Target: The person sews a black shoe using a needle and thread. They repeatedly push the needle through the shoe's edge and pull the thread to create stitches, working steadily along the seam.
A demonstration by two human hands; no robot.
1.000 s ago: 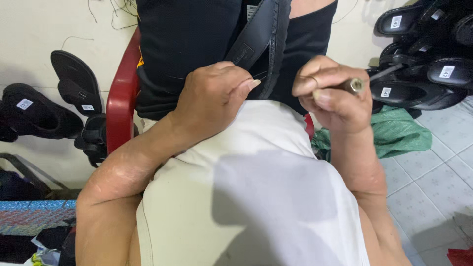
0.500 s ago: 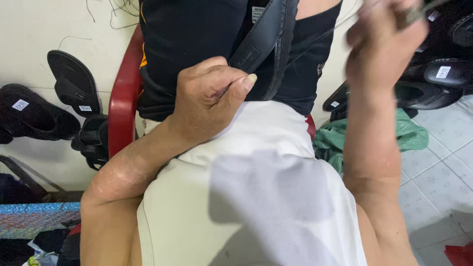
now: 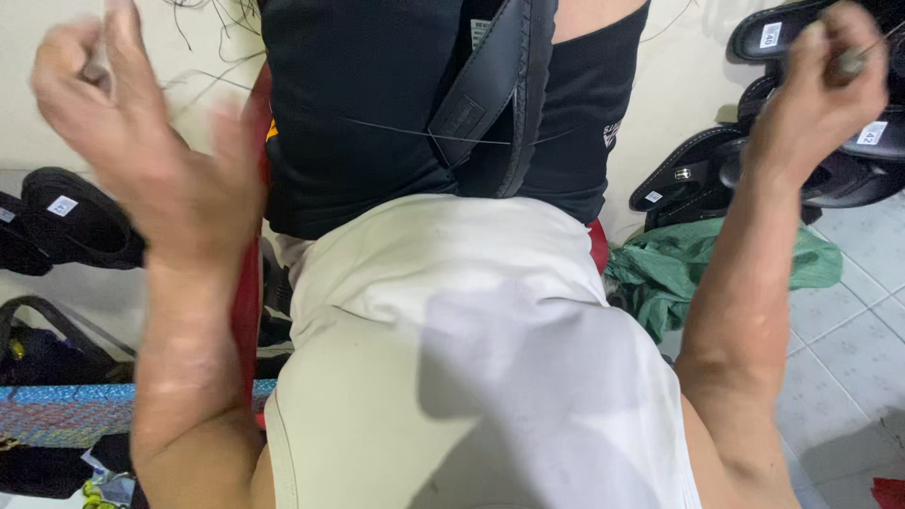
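Above the white-clothed lap (image 3: 471,358), the left hand (image 3: 141,141) is raised and blurred, its grip impossible to tell, while the right hand (image 3: 820,85) is fisted around a thin metal tool (image 3: 853,61). A taut dark thread (image 3: 415,132) crosses the black leather sandal (image 3: 500,94) between them.

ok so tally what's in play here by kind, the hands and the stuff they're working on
hands: 2, left hand and right hand
sandal on the lap: 1
thread: 1
tool: 1, in the right hand
total: 5
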